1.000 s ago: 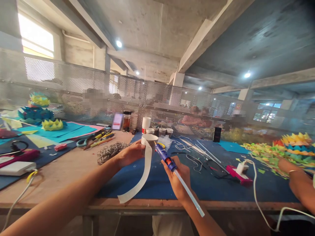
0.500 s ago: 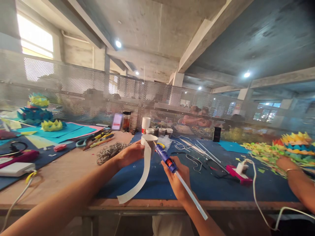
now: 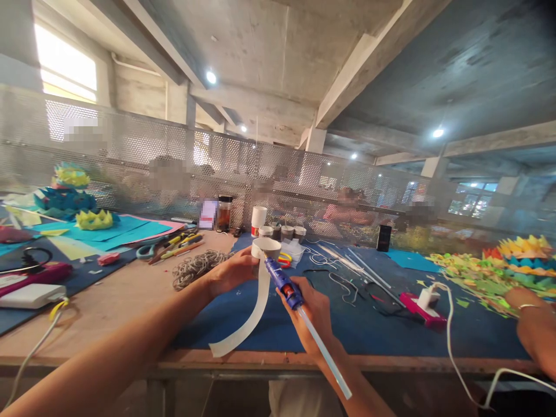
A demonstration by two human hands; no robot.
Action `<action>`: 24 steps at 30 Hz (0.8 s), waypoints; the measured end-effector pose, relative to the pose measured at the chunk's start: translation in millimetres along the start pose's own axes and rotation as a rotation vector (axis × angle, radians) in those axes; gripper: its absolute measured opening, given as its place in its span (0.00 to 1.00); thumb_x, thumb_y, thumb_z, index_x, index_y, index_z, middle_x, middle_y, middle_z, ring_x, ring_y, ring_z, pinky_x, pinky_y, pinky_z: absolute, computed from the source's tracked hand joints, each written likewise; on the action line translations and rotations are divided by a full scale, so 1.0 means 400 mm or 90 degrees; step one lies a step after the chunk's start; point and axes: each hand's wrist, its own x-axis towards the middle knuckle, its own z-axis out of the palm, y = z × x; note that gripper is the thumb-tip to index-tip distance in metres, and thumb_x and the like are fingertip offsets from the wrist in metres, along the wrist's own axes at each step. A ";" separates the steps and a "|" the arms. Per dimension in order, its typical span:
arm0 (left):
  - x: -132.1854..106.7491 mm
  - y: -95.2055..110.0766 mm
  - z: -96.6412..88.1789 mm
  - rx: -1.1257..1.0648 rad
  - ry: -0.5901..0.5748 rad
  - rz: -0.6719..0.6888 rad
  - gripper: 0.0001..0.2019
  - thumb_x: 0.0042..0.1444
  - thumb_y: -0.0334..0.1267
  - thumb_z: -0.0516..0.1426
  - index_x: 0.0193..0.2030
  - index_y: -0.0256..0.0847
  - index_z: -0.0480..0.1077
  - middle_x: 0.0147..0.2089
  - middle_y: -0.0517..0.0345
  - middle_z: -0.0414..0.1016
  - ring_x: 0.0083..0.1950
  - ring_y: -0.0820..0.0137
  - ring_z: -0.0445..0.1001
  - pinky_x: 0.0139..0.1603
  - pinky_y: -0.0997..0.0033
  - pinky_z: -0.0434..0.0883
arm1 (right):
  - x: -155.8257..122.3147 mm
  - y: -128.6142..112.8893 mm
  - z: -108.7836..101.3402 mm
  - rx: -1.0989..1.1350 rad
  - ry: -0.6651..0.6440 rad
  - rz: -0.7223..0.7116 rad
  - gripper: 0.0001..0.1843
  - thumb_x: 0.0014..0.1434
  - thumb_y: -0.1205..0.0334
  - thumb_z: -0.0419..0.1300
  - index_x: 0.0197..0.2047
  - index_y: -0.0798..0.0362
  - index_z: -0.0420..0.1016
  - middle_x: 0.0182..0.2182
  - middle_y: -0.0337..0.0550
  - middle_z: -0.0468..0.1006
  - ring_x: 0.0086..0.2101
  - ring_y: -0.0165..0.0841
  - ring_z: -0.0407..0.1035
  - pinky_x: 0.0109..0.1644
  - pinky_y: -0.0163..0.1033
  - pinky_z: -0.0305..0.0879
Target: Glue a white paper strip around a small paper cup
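"White strip (image 3: 262, 289), where's it sitting?"
"Hanging looped over the blue mat (image 3: 369, 336); left hand (image 3: 230, 271) is pinching the loop; right hand (image 3: 315, 313) is gripping the glue gun (image 3: 282, 284), tip pointing at it."
"Writing?"
"Any gun lettering is looking too small to read."

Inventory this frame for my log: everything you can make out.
Strip: 1, white, centre
Hot glue gun: 1, blue, centre
Glue stick: 1, whitish, in gun's rear
Cord bundle: 1, grey, left of centre
Hand tools: several, some yellow-handled, left
Lidded jar: 1, amber, back
Cups: several, pale, back centre
Upright device: 1, black, back right
Power strips: 2, magenta, left, right
Paper sheets: several, mostly blue, left, right
Layered paper flowers: 2, multicoloured, left, right
Paper scraps: many, yellow-green, right
Mats: 2, blue, centre, left
Perforated screen: 1, grey, back
Ceiling lights: several, white, overhead
Co-worker's hand: 1, bare, right edge
Left hand: 1, bare, holding strip
Right hand: 1, bare, holding glue gun
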 end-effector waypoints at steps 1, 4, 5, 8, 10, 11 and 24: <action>0.000 0.000 -0.001 0.004 -0.002 0.002 0.21 0.59 0.34 0.61 0.60 0.40 0.71 0.51 0.48 0.80 0.49 0.59 0.79 0.54 0.59 0.72 | 0.001 -0.001 0.001 -0.005 0.004 0.001 0.07 0.70 0.58 0.58 0.45 0.51 0.72 0.29 0.41 0.81 0.26 0.34 0.77 0.31 0.35 0.65; 0.002 -0.001 -0.005 0.017 -0.007 0.004 0.22 0.59 0.35 0.61 0.60 0.40 0.71 0.52 0.47 0.80 0.51 0.57 0.78 0.56 0.57 0.71 | 0.003 -0.002 -0.001 -0.018 0.008 -0.001 0.07 0.70 0.57 0.57 0.44 0.51 0.72 0.28 0.40 0.81 0.26 0.34 0.77 0.31 0.35 0.64; 0.002 -0.001 -0.005 0.019 -0.007 0.004 0.22 0.59 0.35 0.61 0.60 0.40 0.71 0.53 0.47 0.79 0.52 0.57 0.78 0.56 0.57 0.71 | 0.004 -0.002 -0.003 -0.024 0.004 -0.003 0.07 0.71 0.57 0.57 0.43 0.51 0.71 0.28 0.40 0.81 0.26 0.34 0.77 0.31 0.35 0.64; 0.001 0.000 -0.002 0.017 -0.007 -0.001 0.22 0.59 0.35 0.61 0.61 0.41 0.70 0.53 0.46 0.79 0.51 0.58 0.78 0.56 0.57 0.71 | 0.004 0.000 -0.007 -0.042 -0.012 -0.007 0.07 0.71 0.57 0.57 0.42 0.51 0.71 0.27 0.40 0.80 0.26 0.35 0.77 0.30 0.35 0.63; 0.000 0.002 0.003 0.013 -0.009 0.002 0.22 0.60 0.34 0.60 0.62 0.41 0.70 0.53 0.46 0.79 0.50 0.58 0.78 0.55 0.56 0.71 | 0.003 0.002 -0.009 -0.046 -0.013 -0.010 0.08 0.71 0.57 0.57 0.42 0.51 0.70 0.27 0.40 0.80 0.25 0.34 0.77 0.30 0.35 0.63; -0.001 0.004 0.006 0.012 -0.010 0.003 0.22 0.60 0.34 0.60 0.62 0.41 0.70 0.53 0.46 0.79 0.50 0.58 0.78 0.55 0.56 0.71 | 0.002 0.003 -0.010 -0.047 -0.011 -0.012 0.07 0.71 0.57 0.57 0.42 0.51 0.70 0.27 0.39 0.80 0.25 0.34 0.76 0.30 0.35 0.63; -0.001 0.002 0.000 0.008 -0.009 0.003 0.20 0.60 0.34 0.60 0.60 0.41 0.72 0.51 0.48 0.80 0.49 0.59 0.79 0.54 0.59 0.72 | -0.007 0.019 -0.015 -0.059 -0.016 0.001 0.08 0.72 0.57 0.55 0.40 0.51 0.69 0.25 0.38 0.77 0.23 0.32 0.74 0.28 0.34 0.60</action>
